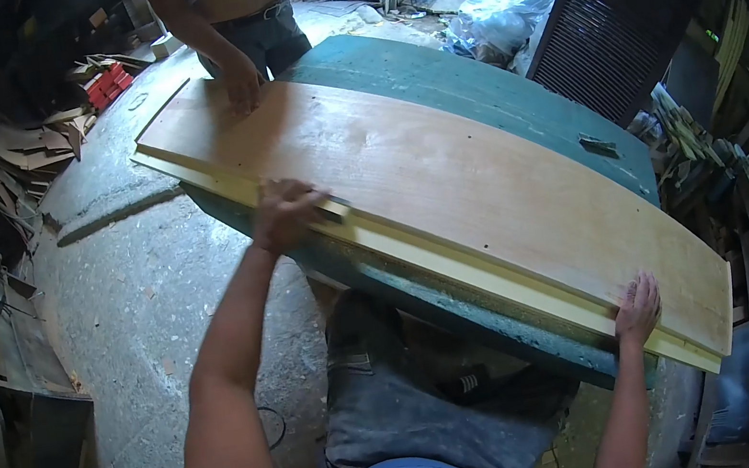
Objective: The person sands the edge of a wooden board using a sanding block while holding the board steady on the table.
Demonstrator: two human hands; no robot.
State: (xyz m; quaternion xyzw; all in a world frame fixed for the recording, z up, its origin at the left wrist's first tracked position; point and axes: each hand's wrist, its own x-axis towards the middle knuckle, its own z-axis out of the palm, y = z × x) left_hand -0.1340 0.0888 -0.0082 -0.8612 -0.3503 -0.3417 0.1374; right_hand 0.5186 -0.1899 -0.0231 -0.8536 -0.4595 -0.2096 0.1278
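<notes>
A long light-brown wooden panel lies over a pale yellow frame on a green table. My left hand is at the near edge of the panel, left of its middle, closed on something dark and small that I cannot make out. Near the right end, my right hand rests on the panel's near edge with its fingers stretched out over the top. A co-worker's hand touches the panel near its far left end.
The co-worker stands beyond the table's left end. Scrap boards and red blocks lie at the left. A plastic bag and a dark louvered panel are behind the table. Wood strips are stacked at the right.
</notes>
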